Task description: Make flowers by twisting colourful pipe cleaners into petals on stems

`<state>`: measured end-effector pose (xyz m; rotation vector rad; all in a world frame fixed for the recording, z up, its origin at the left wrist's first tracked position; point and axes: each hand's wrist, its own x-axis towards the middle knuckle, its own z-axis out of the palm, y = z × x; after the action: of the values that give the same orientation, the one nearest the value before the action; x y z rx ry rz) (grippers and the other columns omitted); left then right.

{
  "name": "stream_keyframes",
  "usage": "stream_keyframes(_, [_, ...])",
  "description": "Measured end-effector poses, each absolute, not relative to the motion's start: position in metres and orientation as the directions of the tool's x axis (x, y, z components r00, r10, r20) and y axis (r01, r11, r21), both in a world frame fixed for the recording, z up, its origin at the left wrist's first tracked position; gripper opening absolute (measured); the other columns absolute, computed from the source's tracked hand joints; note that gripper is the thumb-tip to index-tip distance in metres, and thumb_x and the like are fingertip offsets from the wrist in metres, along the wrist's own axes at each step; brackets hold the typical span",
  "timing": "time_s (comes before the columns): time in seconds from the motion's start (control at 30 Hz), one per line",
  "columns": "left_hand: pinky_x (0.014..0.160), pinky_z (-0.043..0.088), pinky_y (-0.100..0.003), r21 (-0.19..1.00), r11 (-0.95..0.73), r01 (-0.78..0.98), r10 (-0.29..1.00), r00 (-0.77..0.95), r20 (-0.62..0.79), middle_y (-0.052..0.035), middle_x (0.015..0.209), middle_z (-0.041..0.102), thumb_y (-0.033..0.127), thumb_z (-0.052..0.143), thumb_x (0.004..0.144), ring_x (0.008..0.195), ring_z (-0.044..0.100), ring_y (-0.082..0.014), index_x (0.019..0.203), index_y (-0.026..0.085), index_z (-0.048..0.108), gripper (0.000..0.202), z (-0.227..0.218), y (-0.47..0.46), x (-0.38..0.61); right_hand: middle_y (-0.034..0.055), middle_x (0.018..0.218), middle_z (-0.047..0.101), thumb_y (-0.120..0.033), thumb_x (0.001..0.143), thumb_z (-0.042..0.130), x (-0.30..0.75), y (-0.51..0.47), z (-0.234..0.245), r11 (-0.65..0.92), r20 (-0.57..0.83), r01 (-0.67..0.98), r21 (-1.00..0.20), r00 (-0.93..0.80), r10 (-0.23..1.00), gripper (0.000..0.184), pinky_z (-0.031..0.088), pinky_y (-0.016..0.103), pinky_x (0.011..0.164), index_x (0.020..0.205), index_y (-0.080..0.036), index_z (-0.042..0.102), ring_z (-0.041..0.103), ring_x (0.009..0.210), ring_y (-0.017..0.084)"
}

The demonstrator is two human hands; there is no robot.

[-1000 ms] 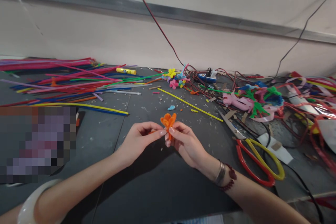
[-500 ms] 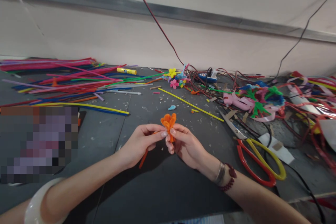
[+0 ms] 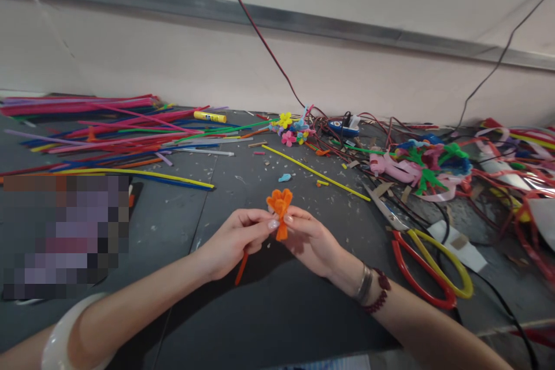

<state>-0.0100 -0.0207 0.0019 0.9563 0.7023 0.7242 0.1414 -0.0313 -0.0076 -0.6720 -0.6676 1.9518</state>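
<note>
Head view: an orange stick (image 3: pixel 241 269) juts from beneath the left hand (image 3: pixel 234 243). That hand's fingers and those of the right hand (image 3: pixel 314 240) are pinched narrow on the waist of an orange flower (image 3: pixel 280 202), one from each side; its petals stand above the fingertips, its lower end pokes out below. Beyond, on the dark counter (image 3: pixel 243 324), lie a light-blue piece (image 3: pixel 284 177) and a yellow stick (image 3: pixel 316 173).

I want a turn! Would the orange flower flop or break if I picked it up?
The flower looks small and thin, so it's probably light. Its petals stand out unsupported, so likely not very floppy. They look soft and fuzzy, so they might bend rather than break.
</note>
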Motion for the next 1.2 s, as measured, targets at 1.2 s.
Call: stream_keyframes(1.2, [0.054,0.036,-0.023,0.871,-0.338,0.356,0.924,0.300,0.236,-0.0021,0.061,0.061,0.025,0.054,0.078,0.056,0.050,-0.0136,0.078,0.017,0.070,0.018,0.008,-0.032,-0.010,-0.0001,0.074,0.057,-0.027,0.070,0.066,0.133,-0.035,-0.011,0.067,0.078,-0.222,-0.973,-0.042,0.996,0.009,0.040,0.027,0.075,0.063,-0.021,0.068,0.052,0.078,0.014])
